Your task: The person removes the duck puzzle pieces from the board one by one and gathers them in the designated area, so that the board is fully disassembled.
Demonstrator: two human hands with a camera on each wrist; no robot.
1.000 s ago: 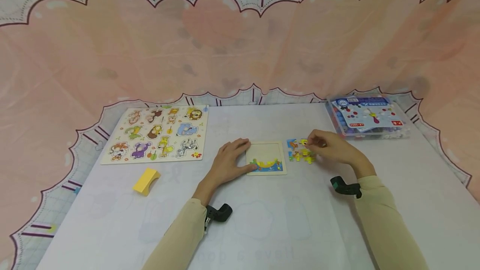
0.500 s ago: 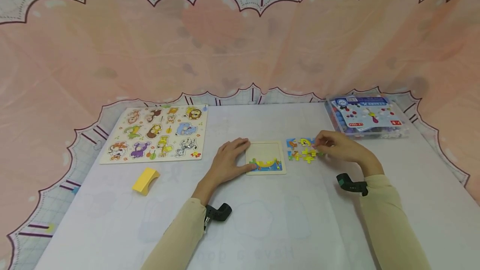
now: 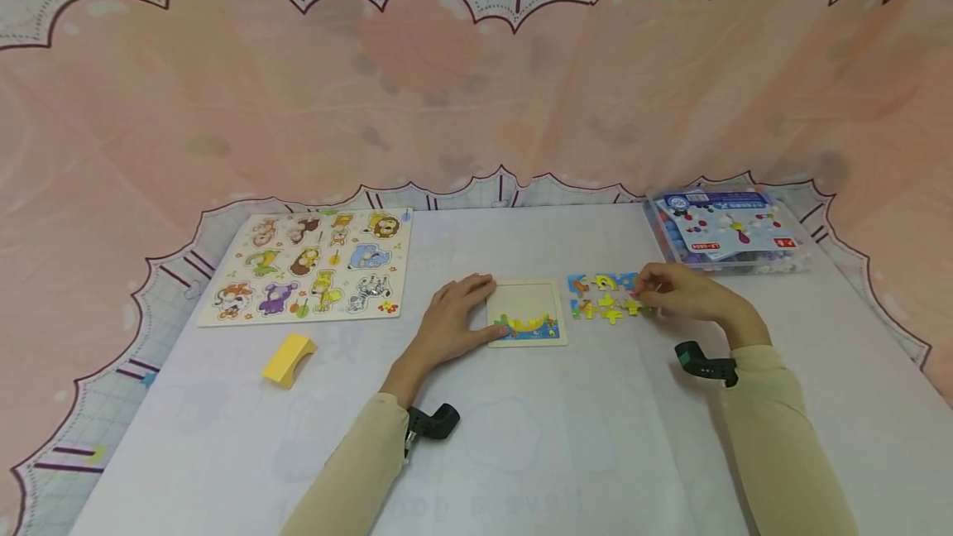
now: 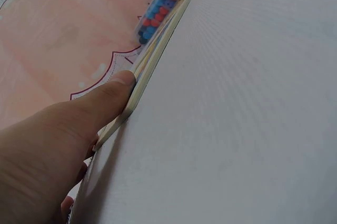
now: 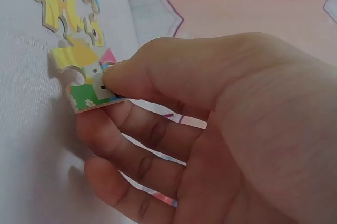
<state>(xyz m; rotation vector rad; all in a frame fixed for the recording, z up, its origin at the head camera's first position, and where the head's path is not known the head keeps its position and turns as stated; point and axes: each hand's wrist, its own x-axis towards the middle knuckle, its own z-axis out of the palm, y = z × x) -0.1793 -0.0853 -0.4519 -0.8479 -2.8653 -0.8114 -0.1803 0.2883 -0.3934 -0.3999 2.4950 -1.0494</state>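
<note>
My left hand (image 3: pixel 457 317) lies at the left side of a small wooden puzzle tray (image 3: pixel 524 288). Its thumb presses the lower left corner, and the outstretched fingers touch the upper left. A blue and yellow strip of picture fills the tray's lower part; bare wood shows above. To the right of the tray, my right hand (image 3: pixel 681 292) pinches a jigsaw piece (image 5: pixel 84 98) between thumb and fingers. The piece shows green, yellow and a bit of pink. Beside that hand, several loose jigsaw pieces (image 3: pixel 605 300) lie close together in rows on the white table.
An animal peg puzzle board (image 3: pixel 308 267) lies at the left rear. In front of it is a yellow arch block (image 3: pixel 289 360). A clear plastic box (image 3: pixel 730 230) with a blue printed card stands at the right rear, near the curtain (image 3: pixel 462 106).
My right hand has shifted to the right along the loose pieces, uncovering more yellow ones. My left hand and the tray have stayed in place.
</note>
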